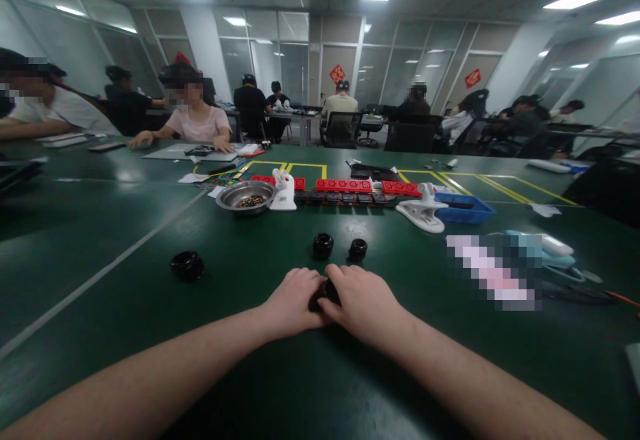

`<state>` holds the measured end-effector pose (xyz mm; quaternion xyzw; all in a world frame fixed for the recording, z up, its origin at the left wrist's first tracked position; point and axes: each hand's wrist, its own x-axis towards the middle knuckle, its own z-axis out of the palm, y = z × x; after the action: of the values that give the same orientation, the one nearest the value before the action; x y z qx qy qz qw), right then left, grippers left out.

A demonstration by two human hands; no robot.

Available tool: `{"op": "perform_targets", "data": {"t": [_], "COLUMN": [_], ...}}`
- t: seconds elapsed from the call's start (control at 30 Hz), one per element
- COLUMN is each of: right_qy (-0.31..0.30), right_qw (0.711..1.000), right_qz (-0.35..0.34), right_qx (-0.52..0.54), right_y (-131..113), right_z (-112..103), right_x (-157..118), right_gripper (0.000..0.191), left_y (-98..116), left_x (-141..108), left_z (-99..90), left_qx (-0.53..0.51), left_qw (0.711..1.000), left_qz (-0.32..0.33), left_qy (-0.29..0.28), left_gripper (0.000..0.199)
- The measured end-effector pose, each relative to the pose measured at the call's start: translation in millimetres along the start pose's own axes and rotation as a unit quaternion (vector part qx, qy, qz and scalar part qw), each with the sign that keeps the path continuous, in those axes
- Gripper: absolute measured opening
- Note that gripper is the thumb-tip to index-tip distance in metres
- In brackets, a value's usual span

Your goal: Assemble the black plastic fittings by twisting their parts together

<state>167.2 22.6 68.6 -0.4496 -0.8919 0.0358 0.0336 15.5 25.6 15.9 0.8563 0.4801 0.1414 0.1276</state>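
My left hand and my right hand meet at the middle of the table, both closed around one glossy black ring-shaped piece. Fingers cover most of it, so only small dark parts show between them. Just beyond my knuckles stand two similar black ring-shaped pieces, a left one and a slightly smaller-looking right one. Another black ring-shaped piece sits apart to the left; its hollow opening shows.
Across the green table stand a metal bowl with small parts, white clamp stands, a row of red blocks and a blue tray. Cables lie right. A co-worker sits opposite.
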Motion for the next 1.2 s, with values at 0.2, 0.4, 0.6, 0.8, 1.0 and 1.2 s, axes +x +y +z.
{"op": "perform_targets", "data": {"t": [0.2, 0.4, 0.6, 0.8, 1.0, 1.2], "right_qy": [0.028, -0.011, 0.041, 0.021, 0.06, 0.049], "right_qw": [0.998, 1.0, 0.993, 1.0, 0.988, 0.998], "right_qz": [-0.04, -0.004, -0.097, -0.014, -0.12, -0.038], "right_qx": [0.037, -0.009, 0.059, 0.017, 0.079, 0.023], "right_y": [-3.2, -2.3, 1.6, 0.2, 1.8, 7.2], "right_z": [-8.2, -5.1, -6.0, -3.9, -10.4, 1.8], "right_x": [-7.5, -2.6, -7.8, -2.5, -7.5, 3.5], "right_gripper": [0.054, 0.022, 0.053, 0.041, 0.048, 0.037], "left_y": [-2.2, 4.3, -1.5, -3.1, -3.8, -1.8], "left_x": [-0.5, 0.7, 1.4, 1.3, 0.2, 1.2], "left_z": [1.0, -5.7, -1.0, -0.1, 1.4, -1.1], "left_qx": [-0.015, -0.022, -0.036, -0.015, -0.042, -0.014], "left_qw": [1.0, 0.999, 0.999, 1.0, 0.999, 1.0], "left_qz": [-0.012, -0.024, -0.01, -0.009, 0.008, -0.006], "left_qy": [-0.012, -0.019, -0.007, -0.009, 0.007, -0.01], "left_gripper": [0.036, 0.024, 0.037, 0.031, 0.033, 0.031]}}
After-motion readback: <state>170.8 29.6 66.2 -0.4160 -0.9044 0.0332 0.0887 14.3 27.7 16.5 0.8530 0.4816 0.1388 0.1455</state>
